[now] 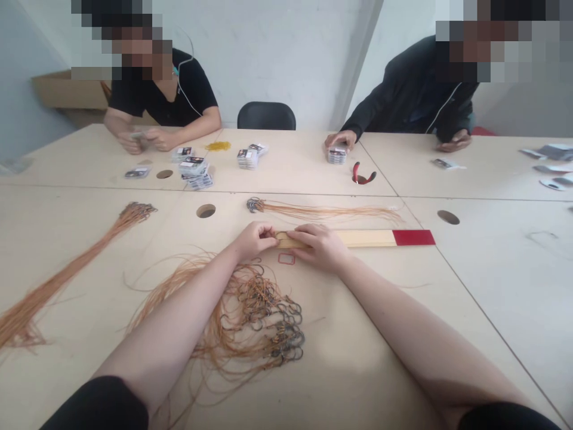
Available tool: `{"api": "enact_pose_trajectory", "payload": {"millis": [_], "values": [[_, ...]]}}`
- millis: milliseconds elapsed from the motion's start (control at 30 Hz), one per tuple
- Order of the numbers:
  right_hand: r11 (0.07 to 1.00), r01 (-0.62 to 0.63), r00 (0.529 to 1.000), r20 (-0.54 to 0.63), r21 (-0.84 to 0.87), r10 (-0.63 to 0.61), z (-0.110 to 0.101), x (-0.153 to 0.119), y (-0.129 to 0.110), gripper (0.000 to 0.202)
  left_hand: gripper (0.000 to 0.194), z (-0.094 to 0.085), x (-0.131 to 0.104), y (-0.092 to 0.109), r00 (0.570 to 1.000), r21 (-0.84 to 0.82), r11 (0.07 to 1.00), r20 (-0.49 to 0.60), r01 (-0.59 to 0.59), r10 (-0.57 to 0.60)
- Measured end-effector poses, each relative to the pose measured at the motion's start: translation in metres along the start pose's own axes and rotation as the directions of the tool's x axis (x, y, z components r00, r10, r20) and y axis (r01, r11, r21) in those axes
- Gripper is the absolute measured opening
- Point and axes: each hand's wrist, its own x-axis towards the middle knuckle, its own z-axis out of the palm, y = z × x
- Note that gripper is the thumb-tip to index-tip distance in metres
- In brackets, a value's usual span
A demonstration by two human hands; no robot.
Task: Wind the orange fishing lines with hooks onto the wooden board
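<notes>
My left hand pinches something small at the left end of a flat wooden stick that has a red right tip. Whether it grips a line or the stick's end, I cannot tell. My right hand lies on the stick just right of that end, pressing it to the table. A small red elastic band lies below the two hands. Under my left forearm sprawls a tangled heap of tan lines with dark hooks. A straight bundle of hooked lines lies just beyond the stick.
A long tan line bundle stretches along the left. Two people sit across the table, handling small packets. Red pliers lie near the right person. Round holes dot the tabletop. A black chair stands behind.
</notes>
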Motion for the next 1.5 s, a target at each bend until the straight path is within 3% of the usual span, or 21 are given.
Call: {"api": "enact_pose_trajectory", "payload": {"millis": [167, 300, 567, 800, 967, 1200, 1500], "values": [[1.0, -0.02, 1.0, -0.005, -0.003, 0.02, 0.001, 0.0, 0.0, 0.035, 0.016, 0.002, -0.002, 0.002, 0.999, 0.032, 0.999, -0.029, -0.027, 0.027], [0.999, -0.04, 0.998, 0.041, 0.01, 0.04, 0.005, 0.001, -0.002, 0.033, 0.035, 0.003, -0.003, 0.004, 0.988, 0.098, 0.993, -0.134, -0.061, 0.074], [0.994, -0.106, 0.993, 0.057, -0.002, 0.106, 0.01, 0.0, -0.011, 0.034, 0.027, 0.007, -0.001, -0.002, 0.99, 0.264, 0.963, -0.112, -0.059, 0.091], [0.993, -0.113, 0.993, 0.045, 0.027, 0.112, 0.007, 0.004, -0.014, 0.024, 0.028, 0.007, 0.0, -0.001, 0.99, 0.26, 0.962, -0.089, -0.082, 0.108], [0.999, -0.031, 0.998, 0.058, 0.019, 0.03, 0.009, 0.003, -0.012, 0.013, 0.027, 0.007, 0.0, 0.0, 0.99, 0.264, 0.964, -0.115, -0.045, 0.078], [0.999, 0.002, 0.998, 0.064, 0.041, -0.005, 0.007, 0.004, -0.013, 0.021, 0.027, 0.008, 0.001, -0.004, 0.988, 0.269, 0.962, -0.131, -0.047, 0.085], [0.994, 0.007, 1.0, -0.029, 0.111, -0.004, 0.01, 0.002, -0.012, 0.023, 0.031, 0.007, -0.003, 0.001, 0.987, 0.192, 0.98, -0.135, -0.057, 0.084]]}}
